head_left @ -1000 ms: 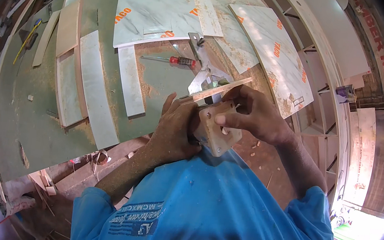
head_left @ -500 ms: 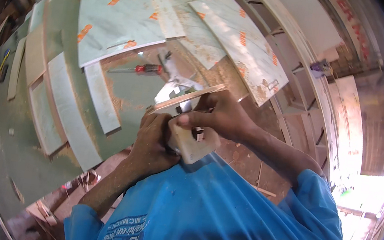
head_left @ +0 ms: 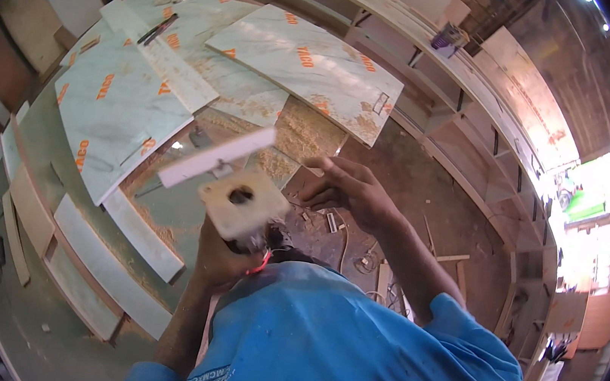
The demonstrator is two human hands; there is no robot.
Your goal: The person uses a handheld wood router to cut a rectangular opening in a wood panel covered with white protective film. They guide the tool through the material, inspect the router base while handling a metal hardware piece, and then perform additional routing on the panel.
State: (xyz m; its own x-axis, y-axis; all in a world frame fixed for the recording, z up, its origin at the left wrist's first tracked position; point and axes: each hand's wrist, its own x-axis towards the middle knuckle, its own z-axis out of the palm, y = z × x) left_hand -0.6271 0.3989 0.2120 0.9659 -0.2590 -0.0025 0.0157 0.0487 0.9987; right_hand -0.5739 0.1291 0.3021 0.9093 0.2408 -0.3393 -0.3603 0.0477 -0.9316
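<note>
My left hand (head_left: 221,256) grips a hand power tool (head_left: 253,239) with a red wire or cord, held just above my blue shirt. Its translucent square base plate (head_left: 230,213) faces up, showing a dark round hole in the middle. Beyond it a narrow wooden strip (head_left: 214,156) on a metal fitting is tilted across the tool. My right hand (head_left: 335,190) is raised to the right of the plate, apart from it, fingers partly bent and apart, with nothing visible in them.
A green worktop (head_left: 7,318) bears marble-patterned boards (head_left: 304,72), pale strips (head_left: 105,265), sawdust and a dark tool (head_left: 156,29). A long shelving frame (head_left: 457,95) curves along the back and right. Offcuts (head_left: 453,258) and cords lie on the floor (head_left: 427,190).
My view has swung to the right. My right hand has come off the base plate and moved aside. The tool has turned, so the plate and its hole now face up toward me.
</note>
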